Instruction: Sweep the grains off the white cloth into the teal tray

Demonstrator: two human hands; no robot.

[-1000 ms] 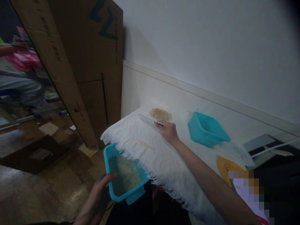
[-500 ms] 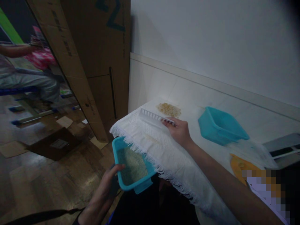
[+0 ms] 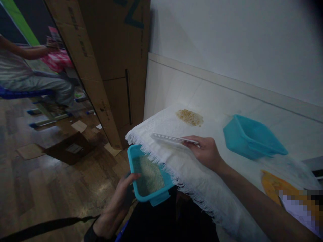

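Note:
My left hand (image 3: 124, 190) grips the near-left rim of a turquoise plastic bin (image 3: 135, 168), its thumb over the edge. Pale rice-like grains (image 3: 152, 174) lie inside the bin, which sits below the fringed edge of a white cloth (image 3: 143, 129). My right hand (image 3: 205, 151) is closed on a white strip with a row of slots (image 3: 168, 138), perhaps a comb-like scraper; its exact kind is unclear. The strip is at the cloth's front edge, above the bin. Behind it on the cloth rests a small heap of yellowish grains or beans (image 3: 189, 117).
A second turquoise bin (image 3: 234, 137) stands to the right, beside clear plastic and an orange packet (image 3: 271, 185). A tall cardboard box (image 3: 116, 74) rises at left. Cardboard pieces (image 3: 68, 148) lie on the floor. Another person (image 3: 30, 70) sits far left.
My right hand has drawn the white strip toward the cloth's front edge and tilted it flatter. A pale patch of grains near that edge no longer shows. The view has shifted slightly.

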